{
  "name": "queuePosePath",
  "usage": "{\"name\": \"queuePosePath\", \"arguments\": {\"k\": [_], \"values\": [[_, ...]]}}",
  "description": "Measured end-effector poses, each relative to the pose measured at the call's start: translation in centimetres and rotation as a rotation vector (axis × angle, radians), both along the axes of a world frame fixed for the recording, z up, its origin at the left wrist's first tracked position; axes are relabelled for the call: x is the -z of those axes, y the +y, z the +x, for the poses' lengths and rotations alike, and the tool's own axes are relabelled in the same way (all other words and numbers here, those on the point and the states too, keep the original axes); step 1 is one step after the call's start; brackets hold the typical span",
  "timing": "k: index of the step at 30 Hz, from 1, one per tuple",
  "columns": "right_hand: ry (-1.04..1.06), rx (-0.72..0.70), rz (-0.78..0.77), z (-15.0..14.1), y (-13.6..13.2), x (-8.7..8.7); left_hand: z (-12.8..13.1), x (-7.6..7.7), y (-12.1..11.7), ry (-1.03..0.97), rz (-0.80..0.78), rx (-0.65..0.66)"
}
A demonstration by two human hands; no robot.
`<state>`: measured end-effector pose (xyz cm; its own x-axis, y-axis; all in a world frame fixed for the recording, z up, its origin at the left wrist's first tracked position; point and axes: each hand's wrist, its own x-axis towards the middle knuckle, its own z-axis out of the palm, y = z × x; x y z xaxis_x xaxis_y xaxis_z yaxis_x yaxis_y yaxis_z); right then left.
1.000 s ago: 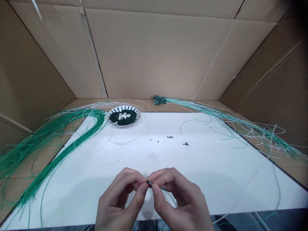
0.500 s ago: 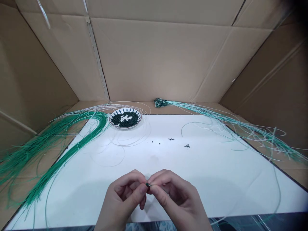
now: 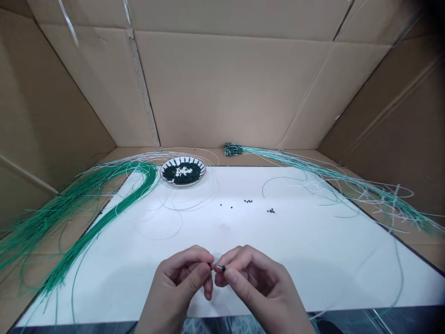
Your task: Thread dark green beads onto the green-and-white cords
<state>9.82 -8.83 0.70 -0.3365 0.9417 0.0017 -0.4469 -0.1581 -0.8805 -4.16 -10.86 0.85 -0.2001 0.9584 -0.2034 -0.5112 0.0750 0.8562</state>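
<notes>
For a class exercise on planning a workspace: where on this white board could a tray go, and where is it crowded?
The widest bare patch of the white board lies right of the right hand, below the loose black beads. A narrower one lies left of the left hand, beside the green wire bundle. Crowded: around the bead plate and the far-right green-and-white wires.

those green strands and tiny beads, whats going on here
A person's left hand and right hand are pinching a dark bead on a short green strand over a white board. A patterned plate of similar beads sits beyond, with loose beads on the board, a bundle of green strands to the left and another further right.
</notes>
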Motion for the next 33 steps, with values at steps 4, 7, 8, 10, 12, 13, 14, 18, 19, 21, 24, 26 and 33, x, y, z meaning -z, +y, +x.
{"name": "queuePosePath", "arguments": {"k": [4, 7, 8, 10, 12, 13, 14, 18, 19, 21, 24, 26, 33], "values": [[0.018, 0.017, 0.022, -0.7, -0.5, -0.6, 0.4, -0.5, -0.1, -0.086, -0.024, -0.016], [0.016, 0.030, 0.042, -1.0, -0.7, -1.0, 0.3, -0.7, -0.3, -0.073, -0.024, -0.033], [0.016, 0.030, 0.044, -1.1, -0.7, -1.1, 0.3, -0.8, -0.4, -0.065, -0.024, -0.042], [0.009, 0.023, 0.042, -1.2, -0.7, -1.3, 0.1, -0.8, -0.5, -0.050, -0.032, -0.058], [-0.005, 0.020, 0.045, -1.2, -0.8, -1.4, 0.1, -0.8, -0.6, -0.033, -0.038, -0.072], [-0.012, 0.020, 0.049, -1.3, -0.8, -1.5, 0.0, -0.9, -0.6, -0.027, -0.033, -0.076], [-0.015, 0.022, 0.055, -1.3, -0.8, -1.5, 0.0, -0.9, -0.6, -0.021, -0.022, -0.079], [-0.016, 0.028, 0.064, -1.3, -1.0, -1.3, 0.0, -0.9, -0.7, -0.016, 0.020, -0.070], [-0.018, 0.029, 0.067, -1.2, -1.0, -1.3, 0.0, -0.9, -0.7, -0.017, 0.018, -0.064], [-0.027, 0.034, 0.079, -1.2, -1.1, -1.2, -0.1, -0.9, -0.8, -0.022, 0.014, -0.051], [-0.041, 0.055, 0.088, -1.2, -1.2, -1.3, -0.1, -1.0, -0.9, -0.022, 0.018, -0.038], [-0.043, 0.055, 0.085, -1.2, -1.2, -1.3, -0.1, -1.0, -1.0, -0.016, 0.021, -0.036], [-0.057, 0.067, 0.101, -1.2, -1.2, -1.1, -0.1, -1.0, -1.1, 0.013, 0.024, -0.038]]}}
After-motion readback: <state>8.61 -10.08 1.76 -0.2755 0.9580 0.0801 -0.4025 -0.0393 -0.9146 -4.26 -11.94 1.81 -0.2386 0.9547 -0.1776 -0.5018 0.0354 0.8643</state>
